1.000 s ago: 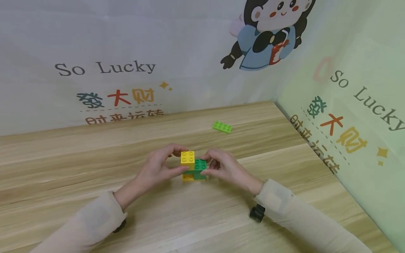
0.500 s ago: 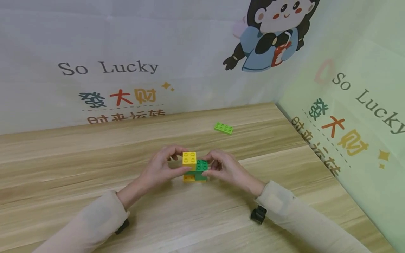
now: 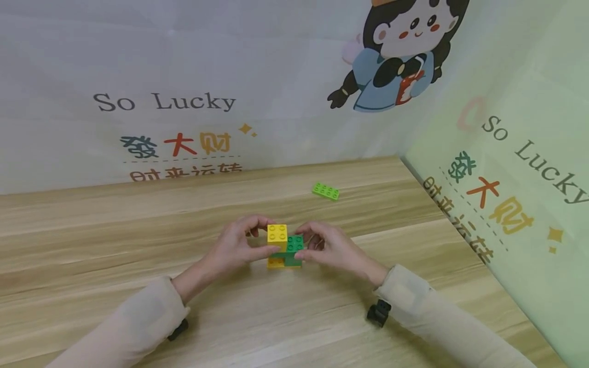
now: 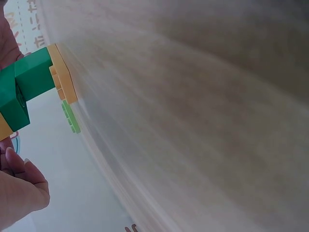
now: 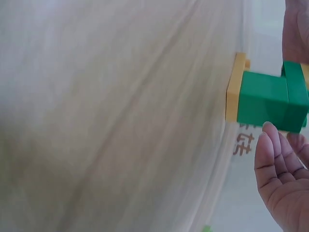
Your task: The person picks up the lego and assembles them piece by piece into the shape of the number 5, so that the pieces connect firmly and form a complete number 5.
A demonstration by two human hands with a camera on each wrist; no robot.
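Blocks stacked in yellow and green (image 3: 284,248) sit on the wooden table (image 3: 294,317) right in front of me, and both of my hands are on them. My left hand (image 3: 236,245) has its fingers curled around the left side of the stack, thumb against the near face and fingertips arched over the far side beside the yellow block (image 3: 277,233) on top. My right hand (image 3: 327,246) mirrors it from the other side, pinching the dark green block (image 3: 293,244) between thumb and curled fingers. From my left wrist view I see the green block (image 4: 24,89) sitting on a flat yellow base plate (image 4: 63,75) that rests against the tabletop, with fingertips (image 4: 19,179) showing at the lower edge; how hard they press I cannot tell. My right wrist view shows the same green block (image 5: 268,99) on the yellow plate (image 5: 234,87), with my fingers (image 5: 275,159) just beside it. Moving outward, my pale sleeves (image 3: 138,322) lie along the table and a small black strap piece (image 3: 379,312) shows under the right wrist. Well apart from the stack, toward the far right of the table, lies a light green brick (image 3: 325,191), flat and on its own. Behind the table stands a printed backdrop (image 3: 165,102) with "So Lucky" lettering and a cartoon figure (image 3: 395,56), and a similar pale green panel (image 3: 515,153) closes off the right side.
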